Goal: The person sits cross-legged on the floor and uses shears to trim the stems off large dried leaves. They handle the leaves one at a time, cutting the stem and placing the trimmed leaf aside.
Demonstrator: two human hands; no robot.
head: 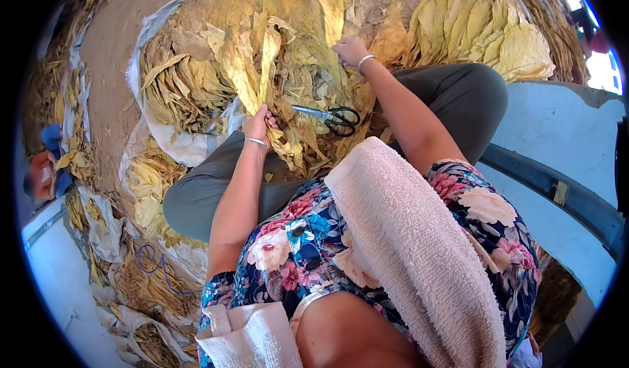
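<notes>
A bunch of long yellow dried leaves point(248, 68), which look like tobacco, fans upward from my left hand point(259, 126). My fingers are closed around its narrow stem ends. My right hand point(351, 52) is farther forward, its fingers curled at the lower end of a broad yellow leaf point(328, 11). Black-handled scissors point(328, 116) lie between my hands on the loose leaves, blades pointing left. Brown and yellow leaf scraps point(300, 142) cover the space between my crossed legs.
Stacked yellow leaves point(471, 29) lie at the upper right beyond my knee. To the left, a white plastic sheet point(169, 139) borders a leaf pile point(189, 92). A blue wall point(560, 117) stands close on my right. Another person point(44, 166) is at the far left.
</notes>
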